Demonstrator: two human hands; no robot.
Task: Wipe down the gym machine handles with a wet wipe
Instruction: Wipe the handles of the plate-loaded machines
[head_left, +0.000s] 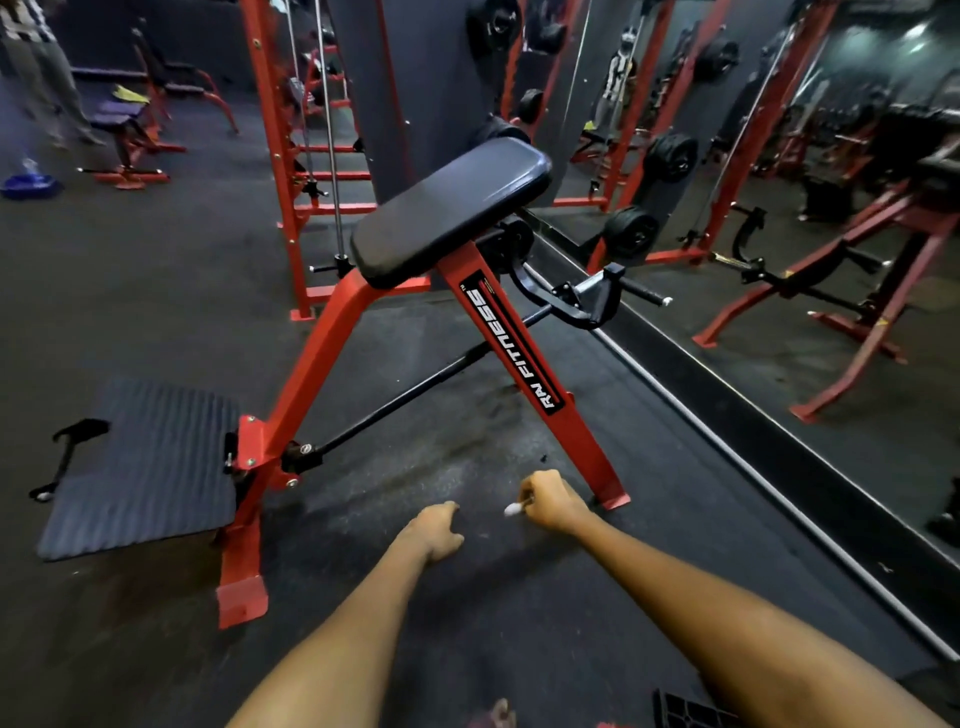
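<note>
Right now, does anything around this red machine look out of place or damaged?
Nothing looks damaged. The floor under the red machine shows a pale, scuffed patch. The right hand grips a wipe, well short of the handles.

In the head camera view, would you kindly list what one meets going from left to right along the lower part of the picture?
Ribbed black foot plate → red frame foot → left hand, curled and holding nothing → white wet wipe → right hand gripping it → red frame leg's foot → mirror's bottom edge.
</note>
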